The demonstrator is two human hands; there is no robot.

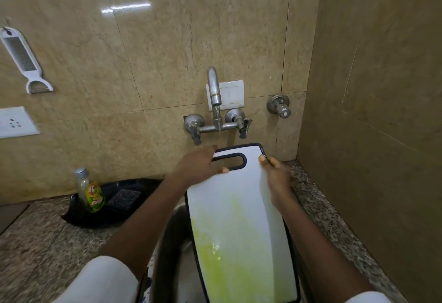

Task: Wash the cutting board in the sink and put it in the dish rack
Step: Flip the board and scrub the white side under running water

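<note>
A white cutting board (pixel 236 209) with a dark rim and a slot handle at its far end is held tilted over the sink (pixel 177 238). Yellow-green smears cover its lower half. My left hand (pixel 198 164) grips the handle end at the top left. My right hand (pixel 275 178) holds the board's right edge near the top. The steel faucet (pixel 214 92) on the wall runs a thin stream of water that falls at the board's top edge. No dish rack is in view.
A dish soap bottle (pixel 92 191) stands in a black tray (pixel 114 202) with a scrub pad on the granite counter (pixel 35 243) to the left. A grater-peeler (pixel 24 60) hangs on the tiled wall. A side wall closes off the right.
</note>
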